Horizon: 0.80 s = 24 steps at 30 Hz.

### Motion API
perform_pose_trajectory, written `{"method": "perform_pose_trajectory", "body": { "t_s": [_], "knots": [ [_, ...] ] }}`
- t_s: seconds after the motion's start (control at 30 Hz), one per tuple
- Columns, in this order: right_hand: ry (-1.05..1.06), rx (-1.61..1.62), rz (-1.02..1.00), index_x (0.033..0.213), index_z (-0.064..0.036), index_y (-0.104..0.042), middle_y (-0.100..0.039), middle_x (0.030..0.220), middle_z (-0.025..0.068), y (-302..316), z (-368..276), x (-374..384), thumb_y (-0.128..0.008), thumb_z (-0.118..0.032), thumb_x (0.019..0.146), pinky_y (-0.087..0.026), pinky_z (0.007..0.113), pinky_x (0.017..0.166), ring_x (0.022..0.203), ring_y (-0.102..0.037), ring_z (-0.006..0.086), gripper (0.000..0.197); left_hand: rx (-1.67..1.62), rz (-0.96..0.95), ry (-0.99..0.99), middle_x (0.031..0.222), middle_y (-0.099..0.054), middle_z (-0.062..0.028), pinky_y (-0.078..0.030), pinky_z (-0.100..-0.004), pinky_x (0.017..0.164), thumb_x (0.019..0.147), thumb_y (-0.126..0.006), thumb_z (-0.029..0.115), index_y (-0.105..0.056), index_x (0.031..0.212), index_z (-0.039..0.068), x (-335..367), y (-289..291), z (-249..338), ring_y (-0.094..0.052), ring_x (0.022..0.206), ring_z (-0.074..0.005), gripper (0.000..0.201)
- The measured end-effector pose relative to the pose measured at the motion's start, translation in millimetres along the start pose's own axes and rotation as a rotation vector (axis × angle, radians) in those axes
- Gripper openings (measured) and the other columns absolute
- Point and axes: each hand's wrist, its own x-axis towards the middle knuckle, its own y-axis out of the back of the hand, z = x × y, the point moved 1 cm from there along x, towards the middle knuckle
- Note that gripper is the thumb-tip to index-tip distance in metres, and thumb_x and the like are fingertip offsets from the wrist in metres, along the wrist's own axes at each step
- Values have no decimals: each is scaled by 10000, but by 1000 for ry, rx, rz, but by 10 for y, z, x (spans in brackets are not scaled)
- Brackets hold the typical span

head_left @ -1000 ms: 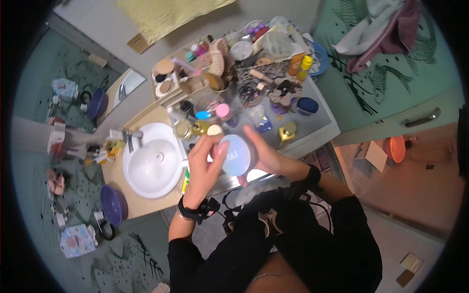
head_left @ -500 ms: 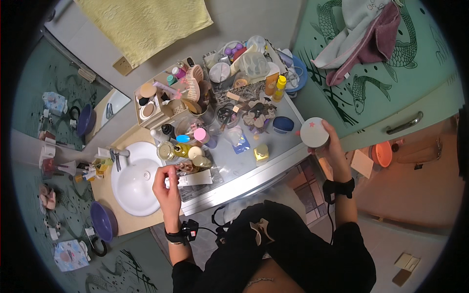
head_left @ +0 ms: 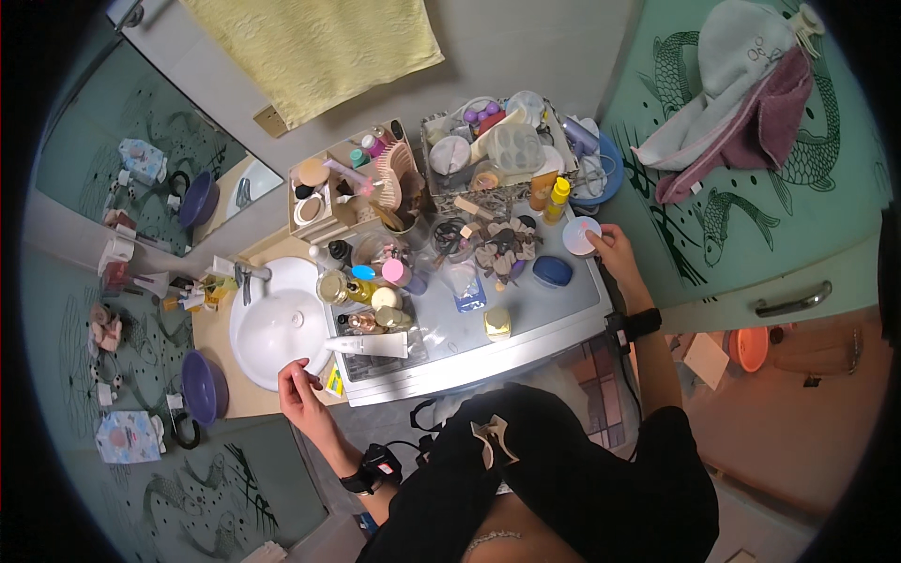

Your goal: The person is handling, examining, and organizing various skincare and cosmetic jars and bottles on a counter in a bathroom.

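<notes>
At the right end of the counter, my right hand (head_left: 615, 251) is closed on the edge of a round white jar (head_left: 580, 236) with a pinkish mark on top. The jar is beside a yellow-capped bottle (head_left: 557, 201) and a dark blue oval case (head_left: 552, 271). My left hand (head_left: 305, 399) hovers near the front rim of the sink (head_left: 272, 361), fingers loosely bent and apart, nothing visible in it. Close to that hand, a white squeeze tube (head_left: 371, 345) lies along the counter's left front, below several small bottles.
A wooden organizer (head_left: 314, 225) with cosmetics and brushes and a patterned tray (head_left: 441, 195) of containers stand at the back. A small yellow jar (head_left: 497, 324) sits near the front edge. Beside the sink is a purple basin (head_left: 204, 385). A glass door with a metal handle (head_left: 793, 302) borders the right.
My right hand has moved back and left, bringing the white jar over the counter's right end. My left hand has drawn away from the white tube toward me.
</notes>
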Motion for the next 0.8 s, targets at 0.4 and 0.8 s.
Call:
{"method": "perform_pose_trajectory", "body": {
  "t_s": [0.4,0.8],
  "knots": [
    [14,-187,-282,1047,20,-520,-556,761,59,-330,295,83,-685,-188,752,-431,220,554,647,-545,102,397,19,54,81,713,-471,40,-308,-150,570,845,-573,75,-564,887,-4,-8,-300,58,-387,631,-23,91],
    [696,-428,-531,1268,-115,-391,-378,1226,141,-1001,-1334,-450,-742,-205,645,-352,387,930,1157,-379,298,720,0,71,62,663,-428,64,-281,-142,539,826,-582,42,-557,943,21,-63,-601,212,-361,603,-5,122]
  ]
}}
